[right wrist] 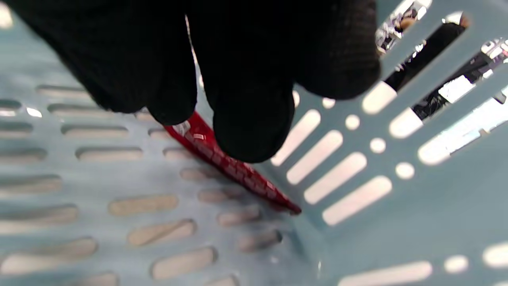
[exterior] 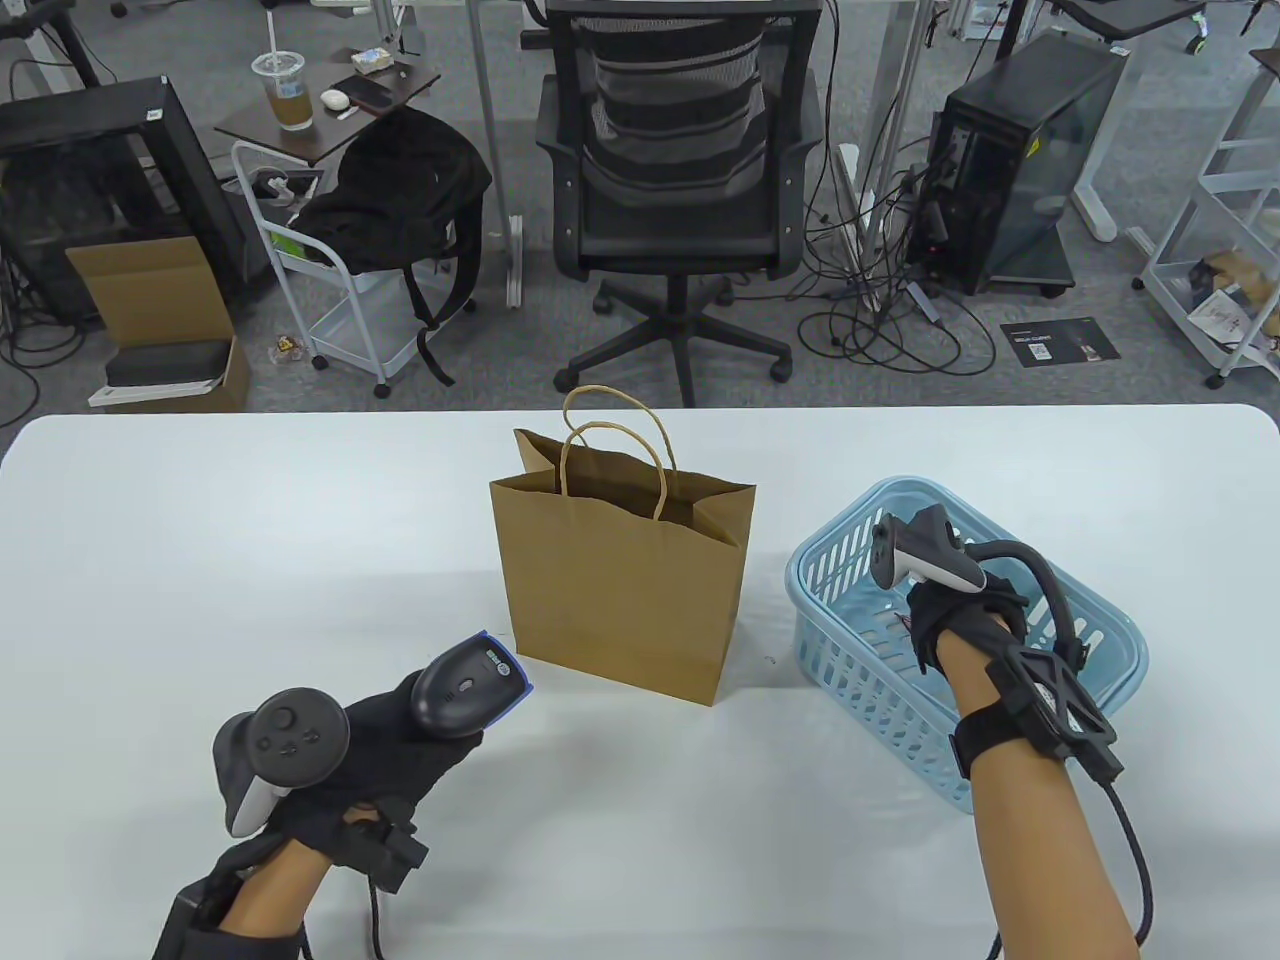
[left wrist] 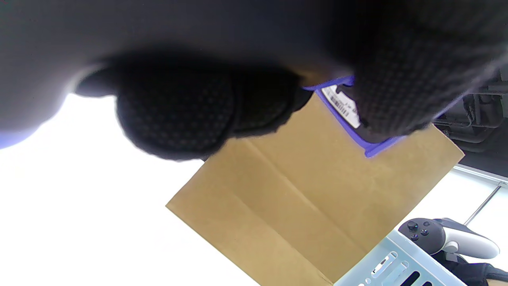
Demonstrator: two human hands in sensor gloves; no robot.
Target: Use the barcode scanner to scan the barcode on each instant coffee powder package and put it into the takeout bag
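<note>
My left hand (exterior: 400, 750) grips a dark grey barcode scanner (exterior: 468, 690) with a blue-edged head, held low over the table and aimed toward the brown paper takeout bag (exterior: 620, 590). In the left wrist view the gloved fingers (left wrist: 174, 115) wrap the scanner (left wrist: 345, 119) in front of the bag (left wrist: 309, 198). My right hand (exterior: 935, 610) reaches down into the light blue basket (exterior: 830, 590). In the right wrist view its fingertips (right wrist: 246, 135) pinch the upper end of a red coffee package (right wrist: 238, 174), which leans in the basket's corner (right wrist: 357, 238).
The bag stands upright and open at the table's middle, handles up. The basket sits right of it, near the table's right side. White table (exterior: 200, 560) stretches left of the bag. An office chair (exterior: 680, 180) and cart (exterior: 340, 290) stand beyond the far edge.
</note>
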